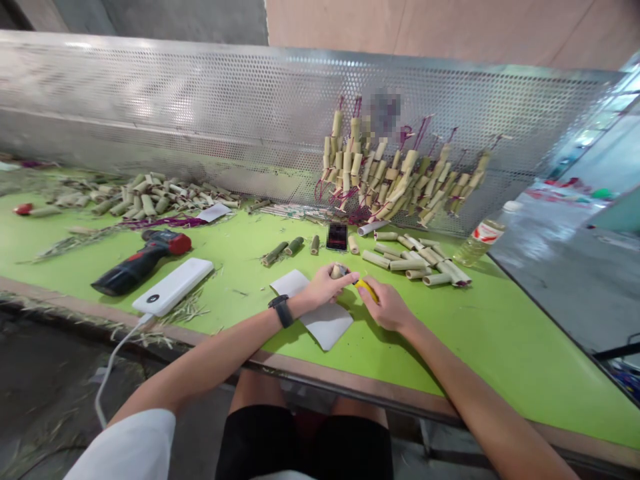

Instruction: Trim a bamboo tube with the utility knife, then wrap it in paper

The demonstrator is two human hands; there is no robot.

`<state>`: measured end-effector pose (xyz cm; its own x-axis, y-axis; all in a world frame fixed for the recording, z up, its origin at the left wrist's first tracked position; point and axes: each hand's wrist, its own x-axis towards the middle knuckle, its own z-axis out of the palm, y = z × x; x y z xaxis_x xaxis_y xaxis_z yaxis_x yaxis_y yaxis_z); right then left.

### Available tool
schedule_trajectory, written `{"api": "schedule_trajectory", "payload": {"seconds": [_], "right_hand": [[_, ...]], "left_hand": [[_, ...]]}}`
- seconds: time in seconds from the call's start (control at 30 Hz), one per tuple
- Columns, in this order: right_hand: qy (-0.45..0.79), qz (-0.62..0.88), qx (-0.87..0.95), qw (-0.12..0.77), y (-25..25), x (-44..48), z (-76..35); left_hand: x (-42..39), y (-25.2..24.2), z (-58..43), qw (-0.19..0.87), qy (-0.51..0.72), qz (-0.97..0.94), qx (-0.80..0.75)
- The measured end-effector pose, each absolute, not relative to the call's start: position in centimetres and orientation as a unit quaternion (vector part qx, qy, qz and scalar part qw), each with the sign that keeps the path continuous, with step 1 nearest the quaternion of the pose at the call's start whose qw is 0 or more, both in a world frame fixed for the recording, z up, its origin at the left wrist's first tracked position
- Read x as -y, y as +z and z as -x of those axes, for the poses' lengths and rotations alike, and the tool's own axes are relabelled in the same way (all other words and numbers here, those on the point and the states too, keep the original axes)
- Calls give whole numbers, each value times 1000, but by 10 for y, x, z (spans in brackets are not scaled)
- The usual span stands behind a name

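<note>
In the middle of the view, my left hand is closed around a short piece of bamboo. My right hand grips a yellow-handled utility knife, its front end against or very near the bamboo and my left thumb. A sheet of white paper lies on the green tabletop under my left wrist. Just beyond my hands are loose bamboo pieces and a small dark screen. My fingers partly hide the bamboo, and the blade is too small to make out.
Cut bamboo tubes lie to the right, near a bottle of yellowish liquid. Strung bamboo bundles lean on the perforated metal panel. Leftward are a cordless drill, a white power bank with its cable, and a bamboo heap.
</note>
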<state>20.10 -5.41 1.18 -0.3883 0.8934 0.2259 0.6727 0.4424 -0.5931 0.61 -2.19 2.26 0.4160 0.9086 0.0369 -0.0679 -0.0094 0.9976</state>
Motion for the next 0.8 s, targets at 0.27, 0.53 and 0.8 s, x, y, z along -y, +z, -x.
{"api": "schedule_trajectory", "payload": {"seconds": [0.27, 0.53, 0.8], "right_hand": [[245, 468, 807, 262, 13, 56, -202], [189, 489, 813, 254, 18, 60, -198], [31, 541, 818, 192, 21, 67, -193]], "left_hand": [[21, 22, -3, 578, 359, -646, -347], [18, 21, -1, 542, 344, -670, -373], [21, 29, 0, 524, 355, -666, -395]]}}
